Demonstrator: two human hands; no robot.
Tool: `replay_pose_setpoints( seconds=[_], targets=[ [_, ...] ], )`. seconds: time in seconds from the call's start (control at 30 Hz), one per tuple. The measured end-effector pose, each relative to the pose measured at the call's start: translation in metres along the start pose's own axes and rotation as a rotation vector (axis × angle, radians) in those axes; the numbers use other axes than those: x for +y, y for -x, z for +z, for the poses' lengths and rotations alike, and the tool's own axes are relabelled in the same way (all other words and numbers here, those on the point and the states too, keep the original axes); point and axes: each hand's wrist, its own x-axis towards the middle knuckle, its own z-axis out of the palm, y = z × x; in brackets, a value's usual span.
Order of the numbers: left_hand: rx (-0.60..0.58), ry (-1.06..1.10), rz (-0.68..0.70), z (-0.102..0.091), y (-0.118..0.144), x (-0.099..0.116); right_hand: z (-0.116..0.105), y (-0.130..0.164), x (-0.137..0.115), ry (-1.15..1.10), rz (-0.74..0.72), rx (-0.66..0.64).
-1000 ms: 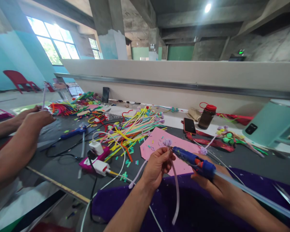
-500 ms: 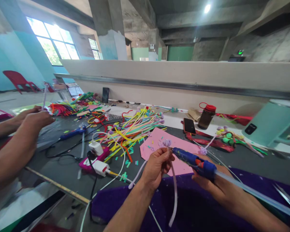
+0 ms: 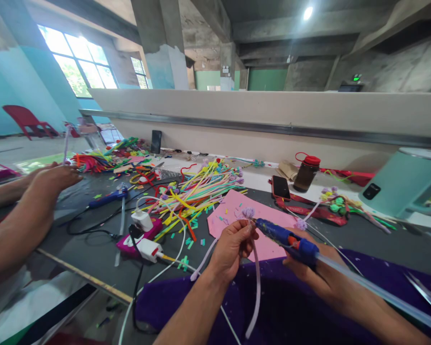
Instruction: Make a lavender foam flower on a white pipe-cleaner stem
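The left hand [image 3: 235, 247] has its thumb and fingers pinched together at the base of the lilac flower [image 3: 248, 212], so the fuzzy head stands free just above the fingertips, and one lilac strip [image 3: 256, 287] hangs down below the hand. The right hand [image 3: 318, 273] is closed around the blue glue gun [image 3: 276, 234]; I cannot tell whether a finger presses its trigger. The gun points toward the left hand, its nozzle close beside the flower's base, probably because the glue must reach exactly this place. The long glue stick [image 3: 373, 285] extends back over the right forearm. Behind the flower lies the pink sheet [image 3: 233, 203], perhaps for catching drops. The heap of coloured stems [image 3: 201, 191] is beyond the left hand, to its left, seemingly for easy reach.
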Motion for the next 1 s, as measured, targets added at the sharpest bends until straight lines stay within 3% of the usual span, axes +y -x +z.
replay_pose_setpoints(
  seconds=[0.27,0.57,1.0],
  targets=[
    [0.015,0.054,-0.027,0.0,-0.001,0.0,0.001,0.005,0.011,0.04,-0.045,0.105],
    [-0.021,0.01,-0.015,-0.001,0.0,0.0,0.001,-0.003,0.005,-0.026,0.003,-0.016],
    [0.021,0.023,-0.034,0.001,-0.001,0.001,-0.002,0.0,0.004,-0.012,-0.051,0.088]
  ],
)
